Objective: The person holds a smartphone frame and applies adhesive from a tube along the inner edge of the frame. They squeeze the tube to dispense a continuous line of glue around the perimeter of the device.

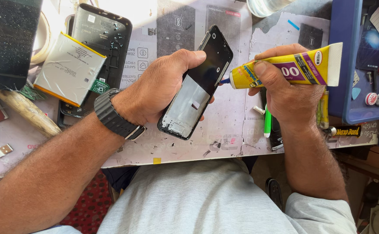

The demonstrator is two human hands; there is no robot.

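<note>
My left hand [159, 89] grips a black phone frame [198, 82], tilted with its inner side facing up over the work mat [224, 130]. A dark watch sits on that wrist. My right hand [280, 93] squeezes a yellow and purple glue tube [302, 67]. The tube's blue nozzle touches the right edge of the phone frame near its upper half.
A silver battery [70, 69] lies on an open phone body [100, 37] at the upper left. A blue parts tray [363, 65] with small tools stands at the right. A green-capped pen [267, 123] and a small white cap [259, 109] lie under my right hand.
</note>
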